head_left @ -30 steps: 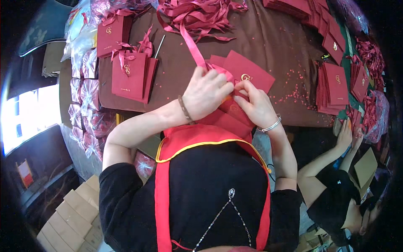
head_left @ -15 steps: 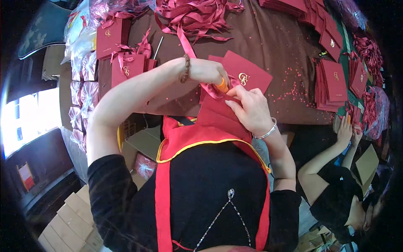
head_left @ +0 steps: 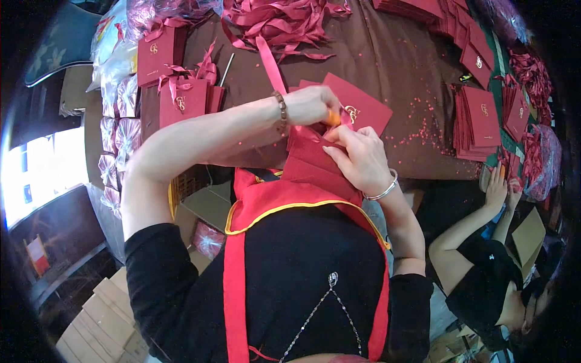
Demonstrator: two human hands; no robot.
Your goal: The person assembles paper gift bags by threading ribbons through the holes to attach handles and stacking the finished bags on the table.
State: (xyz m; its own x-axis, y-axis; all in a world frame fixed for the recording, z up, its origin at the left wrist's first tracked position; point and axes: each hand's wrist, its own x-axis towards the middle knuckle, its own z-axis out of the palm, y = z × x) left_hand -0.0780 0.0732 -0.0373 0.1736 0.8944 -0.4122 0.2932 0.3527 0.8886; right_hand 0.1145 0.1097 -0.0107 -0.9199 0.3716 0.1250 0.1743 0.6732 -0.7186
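Note:
A dark red paper bag point(head_left: 315, 162) leans against my apron at the table edge. My right hand point(head_left: 361, 156), with a silver bangle at the wrist, is closed on the bag's upper edge, thumb toward me. At the bag's top, my left hand point(head_left: 310, 106) is bent over with its fingers pinched around a red ribbon; an orange band covers one finger. Part of a long red ribbon point(head_left: 270, 65) runs from the far heap toward my left wrist. Right behind my hands lie more red bags point(head_left: 360, 100) with gold lettering. My left fingertips are partly hidden.
A heap of red ribbons point(head_left: 281, 24) lies at the far side of the brown-covered table point(head_left: 363, 36). Finished-looking bags with ribbon point(head_left: 184, 100) stand at left, stacked bags point(head_left: 478, 121) at right. Red confetti-like dots lie scattered. A co-worker's hands point(head_left: 499, 187) work at far right.
My left hand has shifted a little to the right and turned over the bag's top edge, drawing the ribbon with it. My right hand has stayed nearly in place.

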